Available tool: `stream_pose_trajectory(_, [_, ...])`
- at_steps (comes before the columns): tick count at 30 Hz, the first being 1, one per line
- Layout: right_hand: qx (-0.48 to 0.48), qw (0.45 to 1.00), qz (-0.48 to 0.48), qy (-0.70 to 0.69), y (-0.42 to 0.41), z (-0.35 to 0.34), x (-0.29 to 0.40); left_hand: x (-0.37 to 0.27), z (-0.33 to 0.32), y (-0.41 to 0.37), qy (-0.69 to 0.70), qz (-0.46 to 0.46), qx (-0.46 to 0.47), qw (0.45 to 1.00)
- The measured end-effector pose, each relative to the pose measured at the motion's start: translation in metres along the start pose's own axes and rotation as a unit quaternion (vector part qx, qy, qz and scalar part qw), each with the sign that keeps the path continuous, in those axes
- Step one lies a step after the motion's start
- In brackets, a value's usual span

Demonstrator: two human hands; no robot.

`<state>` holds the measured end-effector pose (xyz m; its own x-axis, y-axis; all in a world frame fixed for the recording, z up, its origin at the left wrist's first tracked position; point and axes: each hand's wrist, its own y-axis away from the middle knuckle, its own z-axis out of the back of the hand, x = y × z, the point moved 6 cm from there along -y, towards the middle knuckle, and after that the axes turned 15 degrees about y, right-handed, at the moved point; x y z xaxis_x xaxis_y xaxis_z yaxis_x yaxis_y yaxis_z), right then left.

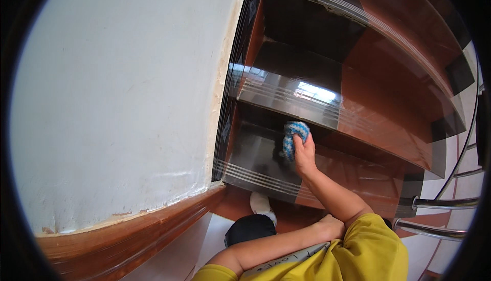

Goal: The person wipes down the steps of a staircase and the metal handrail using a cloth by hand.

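Observation:
My right hand (305, 153) grips a blue-and-white knitted cloth (294, 137), thumb across it. The cloth is raised in front of the riser under a stair tread's overhanging edge (291, 110). Below lies the glossy lower tread (253, 152), black at the left and reddish brown further right, with pale grooved lines along its front. My left forearm crosses my body. At its end, my left hand (330, 228) rests beside my right elbow with its fingers curled out of sight, so what it holds cannot be seen.
A white wall (126, 89) with dark patterned edging (226, 127) bounds the stairs on the left. Brown wooden baseboard (134, 229) runs along its foot. Chrome railing tubes (433, 230) stand at the right. More polished steps (395, 85) rise above. My shoe (261, 206) is below the lower tread.

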<state>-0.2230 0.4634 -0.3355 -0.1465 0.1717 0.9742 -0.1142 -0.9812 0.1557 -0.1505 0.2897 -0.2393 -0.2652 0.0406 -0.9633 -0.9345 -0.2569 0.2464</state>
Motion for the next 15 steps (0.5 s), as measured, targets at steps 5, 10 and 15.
stream_pose_trajectory(5, [0.018,0.986,0.1,0.131,-0.008,-0.045,0.0,0.018,0.008,0.007,0.022,0.044,-0.128,0.991])
stream_pose_trajectory(10, [0.092,0.89,0.235,0.379,-0.037,-0.141,-0.02,0.004,0.021,0.037,0.785,0.126,-0.23,0.561])
stream_pose_trajectory(15, [0.169,0.872,0.126,0.441,-0.026,-0.166,-0.045,0.02,-0.006,0.032,0.84,0.067,-0.147,0.518])
